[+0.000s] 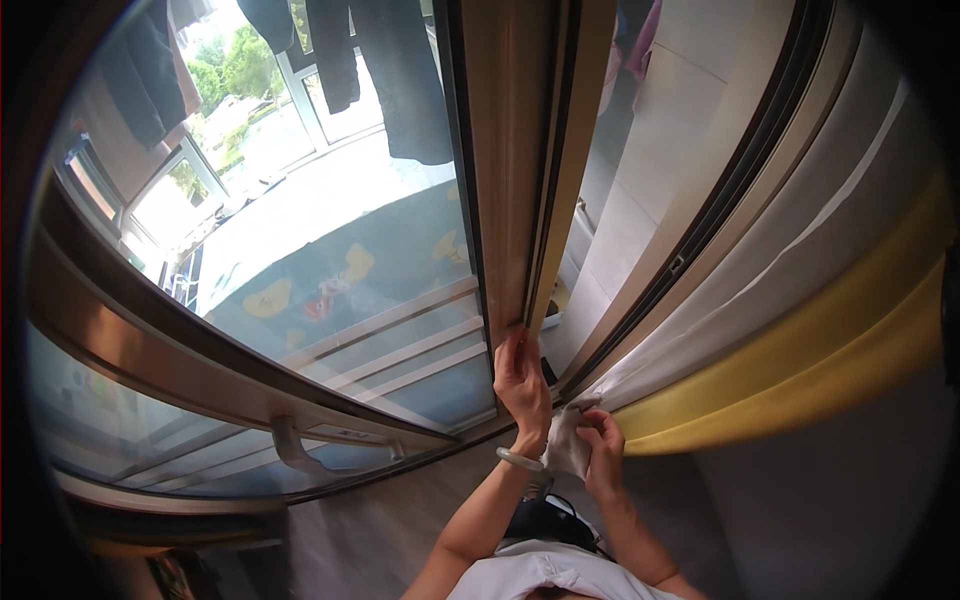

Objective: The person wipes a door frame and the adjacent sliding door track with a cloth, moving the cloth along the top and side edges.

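Note:
My left hand (521, 382), with a pale bangle (519, 459) at the wrist, has its fingers curled at the edge of the brown metal stile (517, 187) of a sliding glass door. Beside it, my right hand (606, 454) grips a crumpled greyish cloth (568, 442). The cloth hangs near the lower end of the door jamb (675, 262) with its black track. Between stile and jamb is a gap, through which a tiled wall (660, 135) shows.
A white curtain (750, 277) and a yellow curtain (795, 375) hang on the right. Another glass door panel with a curved handle (292, 450) stands on the left. Behind the glass are dark hanging trousers (409, 82), windows and a blue patterned cover (360, 270).

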`<state>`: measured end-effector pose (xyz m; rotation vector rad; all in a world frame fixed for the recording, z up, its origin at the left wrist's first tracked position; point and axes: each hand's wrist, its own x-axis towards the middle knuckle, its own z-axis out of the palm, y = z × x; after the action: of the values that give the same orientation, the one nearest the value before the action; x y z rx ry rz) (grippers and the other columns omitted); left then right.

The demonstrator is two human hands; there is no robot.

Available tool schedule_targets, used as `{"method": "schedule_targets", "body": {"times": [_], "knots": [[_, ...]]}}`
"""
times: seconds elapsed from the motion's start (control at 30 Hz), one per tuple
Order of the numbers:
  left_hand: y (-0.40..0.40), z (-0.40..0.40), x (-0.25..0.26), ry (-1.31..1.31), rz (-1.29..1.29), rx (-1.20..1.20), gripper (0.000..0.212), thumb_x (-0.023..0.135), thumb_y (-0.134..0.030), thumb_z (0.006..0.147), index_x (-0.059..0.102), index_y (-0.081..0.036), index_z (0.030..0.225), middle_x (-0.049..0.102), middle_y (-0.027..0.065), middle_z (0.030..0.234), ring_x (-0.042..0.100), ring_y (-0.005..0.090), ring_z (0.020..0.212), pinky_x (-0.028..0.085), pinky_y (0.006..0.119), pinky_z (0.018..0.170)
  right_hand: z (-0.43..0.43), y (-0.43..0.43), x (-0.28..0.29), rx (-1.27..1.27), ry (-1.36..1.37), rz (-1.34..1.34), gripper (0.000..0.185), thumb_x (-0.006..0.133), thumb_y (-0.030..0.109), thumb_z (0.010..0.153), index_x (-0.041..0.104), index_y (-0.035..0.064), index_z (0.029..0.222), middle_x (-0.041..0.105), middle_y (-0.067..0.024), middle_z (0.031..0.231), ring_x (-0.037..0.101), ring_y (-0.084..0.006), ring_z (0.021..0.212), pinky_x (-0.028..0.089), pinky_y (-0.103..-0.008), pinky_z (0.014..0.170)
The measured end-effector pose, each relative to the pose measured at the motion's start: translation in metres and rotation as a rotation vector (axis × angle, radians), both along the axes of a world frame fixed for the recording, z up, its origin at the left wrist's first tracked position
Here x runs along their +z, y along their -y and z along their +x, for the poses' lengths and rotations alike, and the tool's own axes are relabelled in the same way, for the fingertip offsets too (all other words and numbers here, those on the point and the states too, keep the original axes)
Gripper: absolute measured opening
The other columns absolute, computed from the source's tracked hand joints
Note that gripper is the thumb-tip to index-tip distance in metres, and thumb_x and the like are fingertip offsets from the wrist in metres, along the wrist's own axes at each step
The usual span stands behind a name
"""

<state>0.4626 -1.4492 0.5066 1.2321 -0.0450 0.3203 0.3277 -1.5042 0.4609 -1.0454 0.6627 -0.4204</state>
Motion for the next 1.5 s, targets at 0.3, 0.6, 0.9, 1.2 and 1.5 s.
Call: {"method": "schedule_targets", "body": {"times": [0.3,0.6,0.9,1.2,1.5], "knots": [[0.001,0.006,-0.010,0.302,0.566,0.170,0.033,0.061,-0.001,0.094,0.061,0.001,0.126,0.059,0.0168,0.119,0.062,0.0248,0.099,0.052,0.032,0.080,0.000,0.003,-0.012,0.035,0.008,0.008,0.027,0.063,0.003,0.080,0.061,0.0015,0.107,0.061,-0.0031,0.100,0.055,-0.0121,0.092,0.044,-0.0239,0.086],[-0.002,0.009,-0.002,0.518,0.806,0.123,0.043,0.061,0.001,0.091,0.056,-0.002,0.133,0.057,0.0210,0.120,0.058,0.0388,0.106,0.049,0.041,0.090,0.023,0.011,-0.003,0.058,0.123,-0.150,0.024,0.064,0.004,0.086,0.063,0.0012,0.110,0.063,-0.0011,0.100,0.057,-0.0091,0.091,0.046,-0.0234,0.082],[-0.018,0.017,0.006,0.411,0.715,0.164,0.033,0.062,-0.001,0.090,0.061,-0.004,0.123,0.061,0.0173,0.116,0.062,0.0355,0.102,0.053,0.039,0.083,0.115,0.031,0.102,-0.024,0.359,-0.533,0.023,0.070,0.008,0.090,0.065,0.0005,0.111,0.065,-0.0008,0.094,0.058,-0.0065,0.085,0.047,-0.0207,0.076],[-0.029,0.025,0.018,0.345,0.782,0.037,0.024,0.064,-0.001,0.089,0.066,-0.003,0.112,0.067,0.0159,0.110,0.068,0.0343,0.092,0.056,0.038,0.077,0.163,0.032,0.031,-0.016,0.384,-0.709,0.012,0.067,0.007,0.091,0.062,0.0042,0.101,0.065,-0.0033,0.093,0.061,-0.0111,0.084,0.049,-0.0260,0.073],[-0.096,0.003,0.039,0.464,0.770,0.245,0.026,0.069,0.000,0.088,0.069,-0.007,0.113,0.065,0.0087,0.097,0.065,0.0149,0.075,0.055,0.028,0.063,0.176,0.039,0.032,0.068,0.535,-0.634,0.013,0.069,-0.001,0.085,0.063,0.0029,0.096,0.061,-0.0033,0.095,0.060,-0.0129,0.085,0.050,-0.0262,0.077]]}}
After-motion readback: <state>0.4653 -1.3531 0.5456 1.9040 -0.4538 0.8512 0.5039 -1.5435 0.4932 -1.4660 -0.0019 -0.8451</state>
